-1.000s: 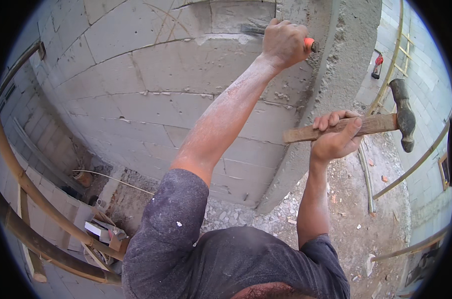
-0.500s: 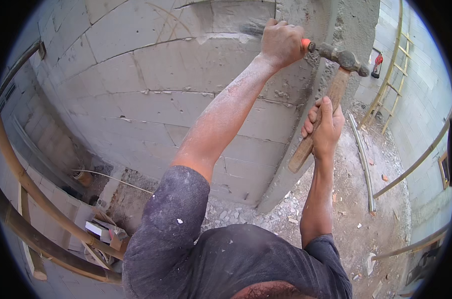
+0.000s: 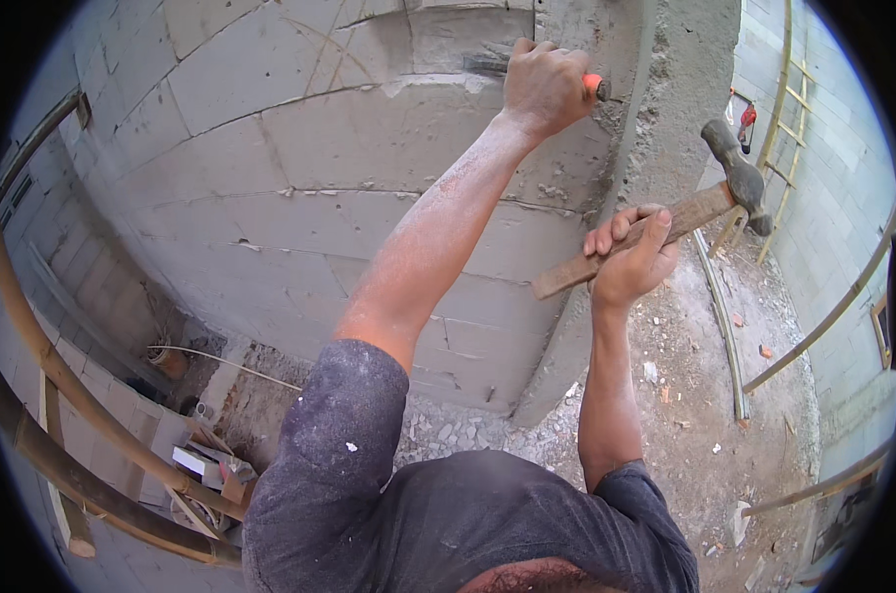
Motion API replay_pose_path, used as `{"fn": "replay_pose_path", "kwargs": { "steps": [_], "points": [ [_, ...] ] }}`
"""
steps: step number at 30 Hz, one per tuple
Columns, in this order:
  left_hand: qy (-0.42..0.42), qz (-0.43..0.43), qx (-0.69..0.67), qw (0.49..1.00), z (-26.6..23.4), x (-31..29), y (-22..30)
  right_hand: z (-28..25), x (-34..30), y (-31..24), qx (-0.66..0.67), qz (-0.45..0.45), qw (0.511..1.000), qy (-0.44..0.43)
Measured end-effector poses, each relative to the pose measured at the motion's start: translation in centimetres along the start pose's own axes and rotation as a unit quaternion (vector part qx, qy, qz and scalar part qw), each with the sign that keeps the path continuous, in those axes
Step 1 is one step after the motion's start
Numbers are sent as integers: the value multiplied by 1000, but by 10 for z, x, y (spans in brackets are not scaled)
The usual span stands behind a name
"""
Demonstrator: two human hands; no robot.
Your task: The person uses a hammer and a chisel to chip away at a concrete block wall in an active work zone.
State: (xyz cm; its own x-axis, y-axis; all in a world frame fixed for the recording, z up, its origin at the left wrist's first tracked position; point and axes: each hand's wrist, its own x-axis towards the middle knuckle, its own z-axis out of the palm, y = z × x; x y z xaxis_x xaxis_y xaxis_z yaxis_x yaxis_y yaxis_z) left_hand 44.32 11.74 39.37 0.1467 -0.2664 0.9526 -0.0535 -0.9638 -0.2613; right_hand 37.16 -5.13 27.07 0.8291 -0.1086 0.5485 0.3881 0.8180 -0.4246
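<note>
High on the block wall (image 3: 369, 148), my left hand (image 3: 547, 91) is wrapped round a chisel (image 3: 592, 83). Its orange handle end pokes out toward the right, and its dark blade lies against the wall to the left of my fist, beside a chipped mortar joint. Lower and to the right, my right hand (image 3: 631, 259) grips a hammer (image 3: 701, 211) by its wooden handle. The hammer's metal head is tilted to the upper right, apart from the chisel's end. Pale dust coats my left forearm.
A rough concrete column (image 3: 687, 69) stands at the wall's right. Beyond it are a bamboo ladder (image 3: 786, 148) and a red tool (image 3: 747, 117). Rubble (image 3: 453, 427) and a long wooden strip (image 3: 722, 326) lie on the ground. Bamboo poles (image 3: 82, 395) cross the left side.
The hammer head has swung away from the chisel's end, to the right and down, its handle now nearer level. My left hand still holds the chisel at the wall.
</note>
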Motion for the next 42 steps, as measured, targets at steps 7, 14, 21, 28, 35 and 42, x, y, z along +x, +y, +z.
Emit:
{"fn": "replay_pose_path", "kwargs": {
  "steps": [7, 14, 21, 28, 35, 42],
  "points": [
    [19, 0, 21, 1000, -14, -6, -9, -12, -6, -10, -117, 97, 984, -88],
    [58, 34, -63, 996, -38, -1, -12, -6, -6, -34, -56, -9, 995, -77],
    [72, 48, -77, 993, -36, -5, -31, 3, -17, -35, -49, -26, 995, -79],
    [66, 40, -86, 993, -31, -3, -31, 14, -13, 16, -158, -21, 977, -139],
    [56, 18, -56, 997, -30, -3, -32, 27, -10, 3, -4, -77, 996, -40],
    [37, 4, -6, 999, -23, -8, -37, 19, 0, -7, -131, 69, 979, -138]
  ]
}}
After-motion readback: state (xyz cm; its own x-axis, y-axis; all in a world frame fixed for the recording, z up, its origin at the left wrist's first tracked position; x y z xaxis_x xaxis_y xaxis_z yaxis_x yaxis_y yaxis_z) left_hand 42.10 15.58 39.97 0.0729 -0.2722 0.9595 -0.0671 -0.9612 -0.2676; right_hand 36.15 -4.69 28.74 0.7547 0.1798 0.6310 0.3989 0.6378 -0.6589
